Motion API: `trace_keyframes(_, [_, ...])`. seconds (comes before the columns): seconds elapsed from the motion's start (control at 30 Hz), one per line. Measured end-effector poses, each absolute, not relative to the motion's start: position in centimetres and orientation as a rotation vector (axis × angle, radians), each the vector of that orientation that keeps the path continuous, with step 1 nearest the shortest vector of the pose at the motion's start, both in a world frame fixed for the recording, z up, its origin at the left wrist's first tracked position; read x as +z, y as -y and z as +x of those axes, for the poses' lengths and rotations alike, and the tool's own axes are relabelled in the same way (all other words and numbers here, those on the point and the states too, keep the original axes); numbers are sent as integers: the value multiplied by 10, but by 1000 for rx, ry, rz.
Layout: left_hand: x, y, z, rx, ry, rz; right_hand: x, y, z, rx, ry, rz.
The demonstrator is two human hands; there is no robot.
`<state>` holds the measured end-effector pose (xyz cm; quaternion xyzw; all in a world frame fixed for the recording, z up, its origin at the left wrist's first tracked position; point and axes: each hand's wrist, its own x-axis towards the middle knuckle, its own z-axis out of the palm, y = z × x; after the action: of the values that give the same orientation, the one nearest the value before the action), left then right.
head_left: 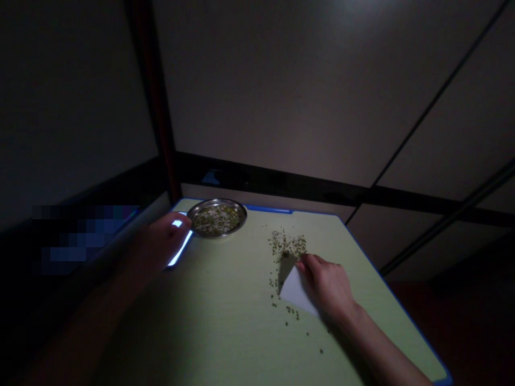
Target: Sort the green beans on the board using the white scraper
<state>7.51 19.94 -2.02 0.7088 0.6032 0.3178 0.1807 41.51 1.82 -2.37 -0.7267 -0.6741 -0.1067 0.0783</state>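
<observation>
A white card (296, 294) slants under my right hand (330, 287), its visible corner pointing left, toward my left hand (166, 238); the near edge runs from that corner back under my right wrist. My palm covers part of the card, so I cannot tell its full long axis. Small green seeds (300, 244) lie scattered on the pale green worktop (225, 300), thickest just beyond my right fingertips, with a looser trail down the card's left side and a few strays nearer me. A round, shallow metal plate (219, 235) sits just to the right of my left fingertips, holding more green seeds mixed with whitish bits. A lit phone (181, 251) lies beneath my left hand, partly covered by it and by the plate's rim. Blue edging (269, 209) borders the worktop, and a dim panelled wall (265, 107) rises beyond both hands. My hands are well apart, with the plate and the loose seeds between them. My right fingers and thumb pinch the card; my left fingers are at the plate's rim, too dark for me to tell whether they grip it.
</observation>
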Motion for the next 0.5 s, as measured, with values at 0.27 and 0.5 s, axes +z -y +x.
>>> trace_keyframes(0.27, [-19,-198,75,898,-1685,2003,-22,-23,418,-362,1967,-2257])
trace_keyframes(0.5, [-23,-202,74,902,-1693,2050,-24,-23,418,-409,1991,-2217])
